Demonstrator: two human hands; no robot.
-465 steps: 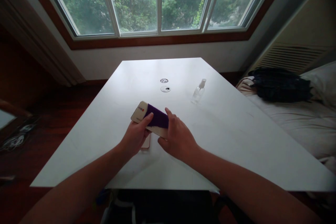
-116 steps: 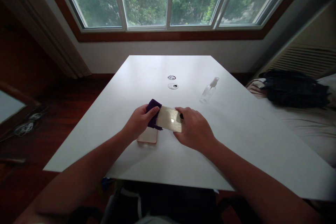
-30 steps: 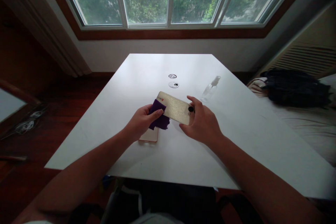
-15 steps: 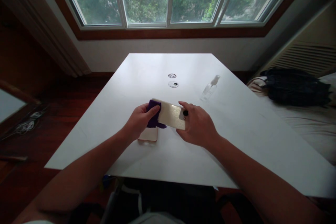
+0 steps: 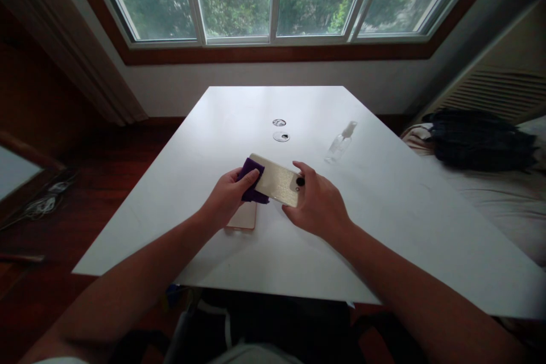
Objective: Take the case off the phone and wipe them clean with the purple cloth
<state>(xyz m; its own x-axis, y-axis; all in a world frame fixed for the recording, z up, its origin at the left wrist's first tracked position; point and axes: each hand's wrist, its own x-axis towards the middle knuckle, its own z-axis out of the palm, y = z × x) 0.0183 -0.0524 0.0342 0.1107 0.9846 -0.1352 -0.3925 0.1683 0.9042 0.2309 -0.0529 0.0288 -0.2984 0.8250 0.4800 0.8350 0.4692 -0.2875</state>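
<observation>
A pale gold smartphone (image 5: 276,179) is held above the table, its back and black camera ring facing up. My right hand (image 5: 319,199) grips its camera end, thumb on the near edge and fingers on the far edge. My left hand (image 5: 226,193) pinches a purple cloth (image 5: 251,179) around the other end of the phone, thumb on top. Beneath the left hand a flat, pale piece with a pinkish rim (image 5: 241,219), like a phone case or second phone, lies on the table, partly hidden.
On the white table (image 5: 281,264) a clear spray bottle (image 5: 340,145) lies or stands at the right; which, I cannot tell. Two round cable-hole fittings (image 5: 281,136) sit mid-table. A bed with a dark garment (image 5: 482,139) is at the right. Cables (image 5: 42,202) lie on the floor at left.
Since the oldest frame, the phone has turned so its camera end shows, and the purple cloth has moved to its left end. In the last second, phone and both hands shifted slightly left.
</observation>
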